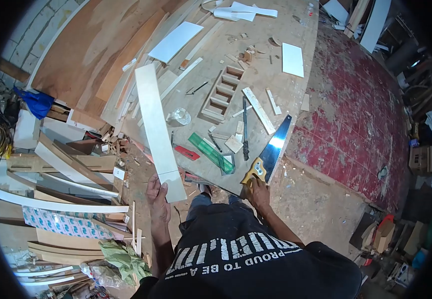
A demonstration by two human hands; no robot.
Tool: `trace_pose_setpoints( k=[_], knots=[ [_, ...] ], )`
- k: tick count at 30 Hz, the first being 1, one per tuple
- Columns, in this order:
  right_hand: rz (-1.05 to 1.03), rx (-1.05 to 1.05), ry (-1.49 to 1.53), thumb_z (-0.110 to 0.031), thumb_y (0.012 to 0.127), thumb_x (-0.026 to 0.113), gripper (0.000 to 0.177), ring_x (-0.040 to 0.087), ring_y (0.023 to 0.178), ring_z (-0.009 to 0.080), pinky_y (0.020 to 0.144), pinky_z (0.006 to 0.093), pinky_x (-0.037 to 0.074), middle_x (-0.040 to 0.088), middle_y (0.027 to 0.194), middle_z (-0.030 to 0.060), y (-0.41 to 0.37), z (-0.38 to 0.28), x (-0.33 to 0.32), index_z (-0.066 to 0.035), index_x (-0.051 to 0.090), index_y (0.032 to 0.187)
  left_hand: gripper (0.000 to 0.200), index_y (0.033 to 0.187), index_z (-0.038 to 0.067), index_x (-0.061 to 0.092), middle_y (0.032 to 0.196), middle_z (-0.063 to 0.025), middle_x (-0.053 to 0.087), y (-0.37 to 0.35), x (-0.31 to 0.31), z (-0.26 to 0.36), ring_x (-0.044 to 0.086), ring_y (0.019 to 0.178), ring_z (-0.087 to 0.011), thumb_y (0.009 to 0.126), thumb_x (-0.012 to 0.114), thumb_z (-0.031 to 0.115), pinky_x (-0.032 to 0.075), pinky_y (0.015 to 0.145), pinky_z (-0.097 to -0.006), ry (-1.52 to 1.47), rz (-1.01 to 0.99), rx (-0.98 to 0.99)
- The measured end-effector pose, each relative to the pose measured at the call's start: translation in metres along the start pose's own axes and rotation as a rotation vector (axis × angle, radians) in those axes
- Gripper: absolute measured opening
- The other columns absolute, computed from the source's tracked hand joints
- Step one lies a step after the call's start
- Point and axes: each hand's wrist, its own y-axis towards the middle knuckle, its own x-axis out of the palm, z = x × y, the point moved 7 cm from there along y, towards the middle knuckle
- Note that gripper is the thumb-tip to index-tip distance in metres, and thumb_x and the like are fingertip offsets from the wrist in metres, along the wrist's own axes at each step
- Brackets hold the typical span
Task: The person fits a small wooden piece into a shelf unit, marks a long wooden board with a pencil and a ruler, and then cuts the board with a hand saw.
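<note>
My left hand (pixel 159 198) grips a long pale board (pixel 156 124) near its lower end, thumb on its face. A thin line crosses the board just above the thumb, and its far end reaches over the worktable. At the table's front edge, my right hand (pixel 257 194) is closed around the yellow handle of a handsaw (pixel 274 147), whose blade points away from me. Between the hands lie a green transparent strip (pixel 211 153), a red tool (pixel 186 153) and a small wooden block (pixel 234 144). A dark, narrow tool (pixel 245 127) rests left of the saw.
A wooden frame with compartments (pixel 222 93) sits mid-table, beside a clear plastic cup (pixel 179 116). White sheets (pixel 292 60) and wood scraps lie farther back. Curved boards (pixel 71 209) are stacked at left; a dusty red floor (pixel 348 124) spreads at right.
</note>
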Motion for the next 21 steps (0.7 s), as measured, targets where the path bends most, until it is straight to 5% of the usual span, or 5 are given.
trace_pose_setpoints(
  k=[10, 15, 21],
  knots=[
    [-0.071, 0.035, -0.194, -0.019, 0.079, 0.063, 0.03, 0.064, 0.097, 0.0314, 0.088, 0.0485, 0.039, 0.064, 0.101, 0.0148, 0.017, -0.002, 0.025, -0.004, 0.055, 0.104, 0.047, 0.134, -0.002, 0.045, 0.127, -0.013, 0.06, 0.029, 0.0, 0.0, 0.057, 0.117, -0.0179, 0.089, 0.059, -0.004, 0.045, 0.101, -0.0308, -0.131, -0.208, -0.058],
    [0.048, 0.066, -0.164, -0.01, 0.072, 0.062, 0.028, 0.064, 0.094, 0.034, 0.09, 0.0468, 0.037, 0.067, 0.093, 0.0182, 0.012, -0.016, -0.001, -0.003, 0.054, 0.098, 0.047, 0.133, -0.002, 0.045, 0.123, -0.0123, 0.062, 0.049, -0.028, 0.009, 0.058, 0.114, -0.0175, 0.089, 0.059, -0.005, 0.045, 0.1, -0.0303, -0.166, -0.207, -0.059],
    [0.245, 0.167, -0.303, -0.022, 0.08, 0.07, 0.033, 0.067, 0.078, 0.0348, 0.079, 0.0505, 0.045, 0.069, 0.082, 0.0157, 0.012, -0.034, -0.068, -0.007, 0.051, 0.103, 0.043, 0.129, 0.0, 0.047, 0.119, -0.0112, 0.063, 0.061, -0.065, -0.004, 0.059, 0.11, -0.0167, 0.088, 0.059, -0.007, 0.046, 0.097, -0.0292, -0.084, -0.218, -0.059]
  ],
)
